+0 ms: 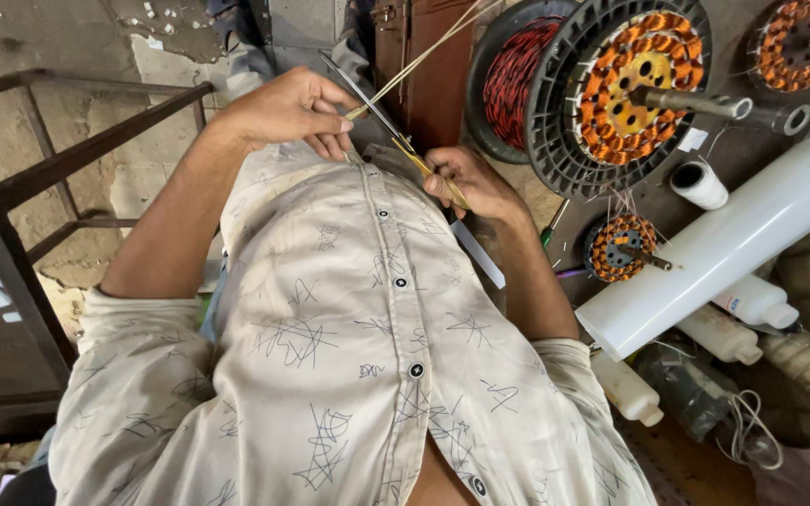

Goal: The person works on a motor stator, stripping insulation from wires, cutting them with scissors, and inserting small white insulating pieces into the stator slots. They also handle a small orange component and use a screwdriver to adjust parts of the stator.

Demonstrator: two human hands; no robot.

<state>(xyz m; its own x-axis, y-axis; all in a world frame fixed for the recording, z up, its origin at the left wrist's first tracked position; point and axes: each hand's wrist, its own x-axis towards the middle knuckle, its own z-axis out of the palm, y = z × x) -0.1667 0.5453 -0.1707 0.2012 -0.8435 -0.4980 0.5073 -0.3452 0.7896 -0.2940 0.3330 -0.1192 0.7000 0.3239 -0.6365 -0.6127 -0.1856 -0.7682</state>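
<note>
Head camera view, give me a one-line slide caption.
Left hand holds scissors to thin strips; right hand grips them, beside copper-wound stators.

My short-sleeved cotton shirt point(349, 347) is cream, scribbled all over with dark blue line doodles and closed with small black buttons. The slim scissors point(382, 112) show dark grey blades and yellow handles. The round plastic spool point(555, 131) is black, wound with red wire beside orange-copper coils. The long plastic tube point(733, 239) is plain white, and the metal frame point(67, 159) is dark brown.
</note>
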